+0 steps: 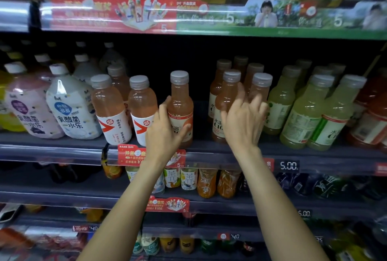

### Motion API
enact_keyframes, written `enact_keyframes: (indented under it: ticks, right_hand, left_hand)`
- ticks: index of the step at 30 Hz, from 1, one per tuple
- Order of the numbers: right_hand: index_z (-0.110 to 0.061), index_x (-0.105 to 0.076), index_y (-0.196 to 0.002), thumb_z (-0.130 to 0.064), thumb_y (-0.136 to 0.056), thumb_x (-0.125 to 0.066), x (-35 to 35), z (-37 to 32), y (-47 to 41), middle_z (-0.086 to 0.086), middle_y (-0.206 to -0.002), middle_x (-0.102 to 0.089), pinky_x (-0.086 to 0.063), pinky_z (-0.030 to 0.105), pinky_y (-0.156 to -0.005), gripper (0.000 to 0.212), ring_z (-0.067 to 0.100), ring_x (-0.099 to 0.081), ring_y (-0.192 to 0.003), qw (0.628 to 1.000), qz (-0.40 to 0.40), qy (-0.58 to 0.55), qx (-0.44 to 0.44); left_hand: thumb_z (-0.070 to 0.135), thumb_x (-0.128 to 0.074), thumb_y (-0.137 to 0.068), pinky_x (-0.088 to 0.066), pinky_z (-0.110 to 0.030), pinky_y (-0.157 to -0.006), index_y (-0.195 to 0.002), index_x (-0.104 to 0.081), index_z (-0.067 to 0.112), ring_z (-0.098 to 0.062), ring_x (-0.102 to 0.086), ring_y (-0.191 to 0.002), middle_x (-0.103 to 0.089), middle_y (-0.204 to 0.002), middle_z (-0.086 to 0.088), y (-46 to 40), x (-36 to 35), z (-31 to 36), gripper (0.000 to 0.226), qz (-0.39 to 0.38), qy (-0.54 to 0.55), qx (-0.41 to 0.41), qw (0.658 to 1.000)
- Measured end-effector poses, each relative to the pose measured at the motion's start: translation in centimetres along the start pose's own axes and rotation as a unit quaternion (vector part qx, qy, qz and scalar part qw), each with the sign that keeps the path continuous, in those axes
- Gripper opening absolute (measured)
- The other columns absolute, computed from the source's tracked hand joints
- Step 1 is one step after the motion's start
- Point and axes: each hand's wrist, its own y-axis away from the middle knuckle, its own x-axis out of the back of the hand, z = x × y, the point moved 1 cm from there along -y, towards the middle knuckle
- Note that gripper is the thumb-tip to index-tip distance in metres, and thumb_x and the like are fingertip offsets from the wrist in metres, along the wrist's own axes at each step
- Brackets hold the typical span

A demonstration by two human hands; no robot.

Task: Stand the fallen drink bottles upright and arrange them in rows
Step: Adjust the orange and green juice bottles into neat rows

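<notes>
The dark grey metal shelf (62, 141) spans the full width of the view and carries all the bottles at chest level, with a red-and-green promotional strip (188, 15) along the shelf edge above it. At the far left stand two squat white-capped bottles, one with a pink wrap (31, 112) and one with a white-and-blue wrap (72, 112). To their right stand two upright clear plastic bottles of pale orange drink with white-and-red labels (112, 114). At the right stand the yellow-green drink bottles with grey caps (307, 112), grouped in rows front to back. Between these groups stands a cluster of orange drink bottles with grey caps (227, 97) (several deep, the rear ones partly hidden).

The single orange drink bottle with a grey cap and cream label (180, 107) stands upright on the shelf, apart from that cluster and just beside the red-labelled pair. The left hand (165, 133) grasps it around the label, thumb on one side and fingers wrapped round the other. The right hand (244, 118) is released, fingers spread and slightly blurred, in front of the front bottles of the orange cluster; contact cannot be determined. A black price tag reading 5.00 (288, 165) sits on the shelf edge below.
</notes>
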Motion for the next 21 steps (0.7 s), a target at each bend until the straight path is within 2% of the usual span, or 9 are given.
enact_keyframes:
  ticks: [3,7,9,13,18,21]
  right_hand:
    - [0.002,-0.037,-0.136,-0.040,-0.077,-0.071,-0.4,-0.7,-0.3,0.018,-0.093,-0.069,-0.025,0.037,-0.085,0.080,0.035,-0.048,-0.114,0.999,-0.029,-0.026,-0.026]
    - [-0.001,-0.036,-0.139,-0.038,-0.068,-0.081,0.0,-1.2,0.1,0.019,-0.126,-0.055,-0.027,0.037,-0.098,0.092,0.036,-0.044,-0.119,0.992,-0.044,-0.121,-0.002]
    - [-0.004,-0.039,-0.138,-0.037,-0.068,-0.081,0.3,-1.7,0.3,0.017,-0.134,-0.046,-0.030,0.038,-0.104,0.088,0.036,-0.039,-0.125,0.983,-0.077,-0.169,0.009]
    - [-0.007,-0.044,-0.135,-0.036,-0.070,-0.081,-0.3,-2.1,-0.9,0.011,-0.136,-0.043,-0.036,0.033,-0.101,0.080,0.031,-0.041,-0.125,0.961,-0.132,-0.240,-0.052]
    - [-0.013,-0.031,-0.144,-0.032,-0.079,-0.074,-1.3,-2.5,-2.2,0.009,-0.146,-0.036,-0.029,0.029,-0.104,0.080,0.025,-0.030,-0.135,0.919,-0.223,-0.323,-0.049]
    - [-0.020,-0.022,-0.148,-0.017,-0.079,-0.074,-1.8,-1.3,-1.2,0.007,-0.145,-0.040,-0.035,0.023,-0.098,0.087,0.022,-0.044,-0.127,0.894,-0.268,-0.356,-0.040]
  left_hand:
    - [0.044,-0.071,-0.081,-0.055,-0.041,-0.076,-0.144,-0.027,0.015,-0.028,-0.060,-0.107,-0.054,-0.129,-0.011,-0.1,0.1,0.1,0.082,-0.005,-0.001,-0.005,1.000]
    - [0.044,-0.071,-0.082,-0.054,-0.038,-0.075,-0.145,-0.027,0.014,-0.027,-0.060,-0.105,-0.055,-0.128,-0.011,0.1,0.3,0.2,0.083,-0.006,0.004,-0.007,1.000]
    - [0.045,-0.070,-0.082,-0.054,-0.039,-0.077,-0.146,-0.026,0.014,-0.029,-0.060,-0.107,-0.055,-0.128,-0.011,0.1,0.2,0.2,0.083,-0.007,0.003,-0.008,1.000]
    - [0.039,-0.072,-0.082,-0.052,-0.044,-0.086,-0.147,-0.024,0.015,-0.030,-0.057,-0.114,-0.055,-0.131,-0.012,0.1,-0.1,0.2,0.084,-0.012,0.015,0.006,1.000]
    - [0.036,-0.073,-0.082,-0.049,-0.035,-0.085,-0.147,-0.025,0.012,-0.027,-0.055,-0.117,-0.055,-0.132,-0.011,0.3,0.0,0.3,0.084,-0.001,0.019,0.012,1.000]
    - [0.036,-0.072,-0.083,-0.048,-0.031,-0.084,-0.148,-0.025,0.012,-0.026,-0.054,-0.118,-0.054,-0.134,-0.011,0.4,0.0,0.4,0.084,0.000,0.021,0.007,1.000]
